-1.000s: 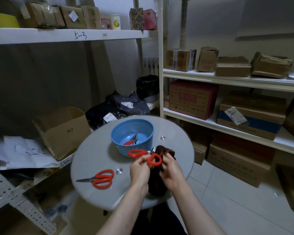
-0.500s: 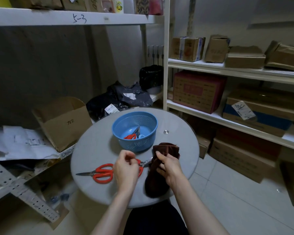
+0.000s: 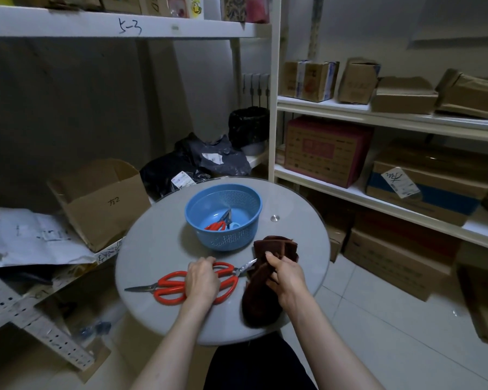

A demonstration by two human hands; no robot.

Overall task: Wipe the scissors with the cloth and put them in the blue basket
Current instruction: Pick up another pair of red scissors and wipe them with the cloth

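Left hand on the scissors, right hand bunching the cloth

My left hand [image 3: 202,282] lies curled over the red handles of the scissors [image 3: 226,267], gripping them flat against the round table [image 3: 152,249], with the blade tip pointing toward my right hand [image 3: 286,277] and just reaching the brown cloth [image 3: 261,299]. My right hand is closed around that cloth, whose lower end rests on the table near my wrist. A second pair [image 3: 159,286] lies under and beside my left hand, blades aimed away to my left. The blue basket [image 3: 226,237] sits just beyond both hands, with a red-handled pair [image 3: 216,226] lying inside it.
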